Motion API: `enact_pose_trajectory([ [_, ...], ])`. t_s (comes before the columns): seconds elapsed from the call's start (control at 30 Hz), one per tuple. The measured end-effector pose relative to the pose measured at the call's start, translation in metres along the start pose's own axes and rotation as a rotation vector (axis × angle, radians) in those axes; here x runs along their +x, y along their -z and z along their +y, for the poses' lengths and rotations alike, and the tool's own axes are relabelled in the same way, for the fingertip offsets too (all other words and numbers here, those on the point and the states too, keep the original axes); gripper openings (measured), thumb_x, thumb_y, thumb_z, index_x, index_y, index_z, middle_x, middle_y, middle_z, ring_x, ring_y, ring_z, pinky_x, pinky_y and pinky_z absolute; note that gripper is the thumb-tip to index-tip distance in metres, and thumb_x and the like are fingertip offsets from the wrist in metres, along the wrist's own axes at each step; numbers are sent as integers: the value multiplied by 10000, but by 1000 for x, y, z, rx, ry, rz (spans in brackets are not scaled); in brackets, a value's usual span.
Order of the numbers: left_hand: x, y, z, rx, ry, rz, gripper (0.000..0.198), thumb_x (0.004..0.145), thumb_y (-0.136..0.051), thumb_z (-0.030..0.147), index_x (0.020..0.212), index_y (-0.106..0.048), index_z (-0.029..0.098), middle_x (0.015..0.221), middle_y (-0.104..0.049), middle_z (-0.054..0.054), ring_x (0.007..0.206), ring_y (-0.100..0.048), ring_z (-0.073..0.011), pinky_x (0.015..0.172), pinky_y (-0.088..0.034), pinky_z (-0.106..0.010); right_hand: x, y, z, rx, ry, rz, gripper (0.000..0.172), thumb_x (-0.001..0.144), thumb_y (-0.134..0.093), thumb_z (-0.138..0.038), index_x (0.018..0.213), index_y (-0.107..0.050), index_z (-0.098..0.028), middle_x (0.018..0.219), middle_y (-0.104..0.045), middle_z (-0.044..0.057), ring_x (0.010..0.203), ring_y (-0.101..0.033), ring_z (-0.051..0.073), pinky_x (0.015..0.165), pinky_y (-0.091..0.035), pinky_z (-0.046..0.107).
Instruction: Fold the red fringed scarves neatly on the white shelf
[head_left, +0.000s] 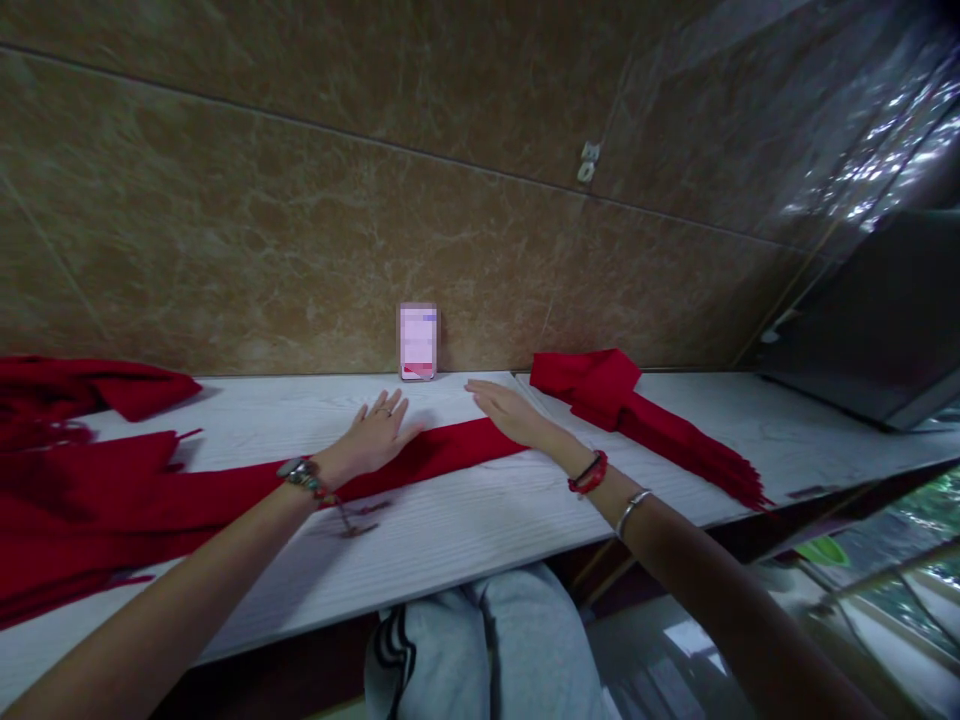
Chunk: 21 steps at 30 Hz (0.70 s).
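Observation:
A long red scarf (442, 450), folded into a narrow strip, lies across the white table. My left hand (375, 430) is open over the middle of the strip, fingers spread towards the wall. At the strip's right end, my right hand (510, 412) is open with its fingers stretched out flat and together, pointing left. Neither hand grips anything; whether the palms press on the cloth I cannot tell. To the right lies another red scarf (600, 390), folded over itself, its fringed end near the table's front edge.
More red cloth (82, 490) is heaped at the table's left. A phone (418, 342) leans upright against the brown marbled wall (315, 230). The white wood-grain table (450, 530) meets that wall. A large dark object (870, 320) stands on the far right.

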<state>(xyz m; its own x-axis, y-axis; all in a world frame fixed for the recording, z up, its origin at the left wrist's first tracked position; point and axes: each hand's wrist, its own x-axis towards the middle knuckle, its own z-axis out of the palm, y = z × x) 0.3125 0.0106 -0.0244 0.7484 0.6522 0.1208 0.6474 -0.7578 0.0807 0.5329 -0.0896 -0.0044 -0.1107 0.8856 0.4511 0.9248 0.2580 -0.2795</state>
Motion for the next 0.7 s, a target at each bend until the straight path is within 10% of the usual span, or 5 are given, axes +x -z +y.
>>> enact_pose_trajectory([
  [0.27,-34,-21,-80,67,57,-33,581,917,-240,477,1353,-338,107,1449,-264,-153,1349,-181,-257,1060,-237,-398,21,-83,-64,-92,210,-277,476,921,-343,-368,1315,-420,-110,1371,-421,146,1283,-348,236,1052,-286,436],
  [0.7,-44,-19,-73,132,41,13,525,924,-295,460,1363,-333,174,1444,-296,-113,1347,-194,-241,1063,-222,-427,0,-73,15,-132,9,-330,489,919,-294,-394,1351,-392,-186,1410,-372,79,1296,-326,231,1055,-273,450],
])
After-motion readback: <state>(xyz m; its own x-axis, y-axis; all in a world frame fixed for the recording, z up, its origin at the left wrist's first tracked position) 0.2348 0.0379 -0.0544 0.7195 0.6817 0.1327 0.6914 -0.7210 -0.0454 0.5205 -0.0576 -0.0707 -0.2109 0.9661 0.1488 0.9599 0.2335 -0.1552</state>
